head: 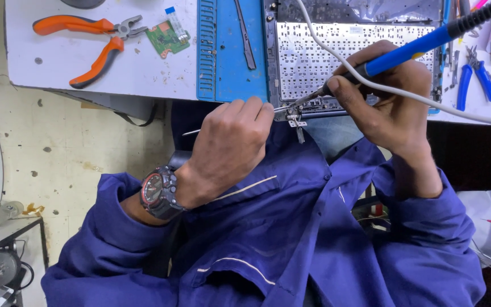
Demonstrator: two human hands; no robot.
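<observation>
My right hand (390,99) grips a blue and black soldering iron (410,48) whose tip touches the near edge of an opened laptop case (342,51) with a perforated metal keyboard backing. My left hand (228,145), with a red and black watch (157,193) on its wrist, is closed on a thin metal wire or tweezer (191,132) that points at the same spot. A small metal hinge bracket (296,120) sits at the laptop's edge between both hands. A white cable (427,99) runs over my right hand.
Orange-handled pliers (95,42) and a small green circuit board (166,37) lie on the white table at the left. A blue work mat (225,51) carries a metal pry tool (245,34). Blue-handled cutters (473,77) lie at the right. The floor lies left of me.
</observation>
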